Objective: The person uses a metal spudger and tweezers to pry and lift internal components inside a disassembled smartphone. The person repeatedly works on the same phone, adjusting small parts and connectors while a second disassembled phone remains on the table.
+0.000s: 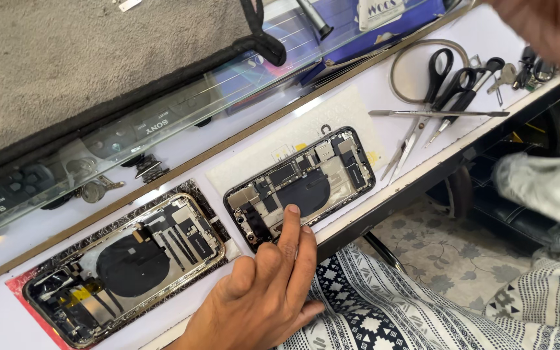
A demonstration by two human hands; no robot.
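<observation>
My left hand point(264, 285) rests at the white counter's front edge, its fingertips pressing on the near side of an opened black phone body point(303, 185) with bare circuit parts. That phone lies on a pale textured mat point(332, 116). A second, larger opened phone frame point(124, 266) with a gold rim lies to the left on a patterned pad. My right hand point(542, 23) is raised at the top right corner, blurred, and holds nothing that I can see.
Scissors point(426, 104), tweezers point(439, 113), a wire loop and keys point(529, 71) lie on the counter's right end. A glass-topped display case point(163, 110) runs along the back. Patterned cloth over my lap point(384, 304) lies below the counter's edge.
</observation>
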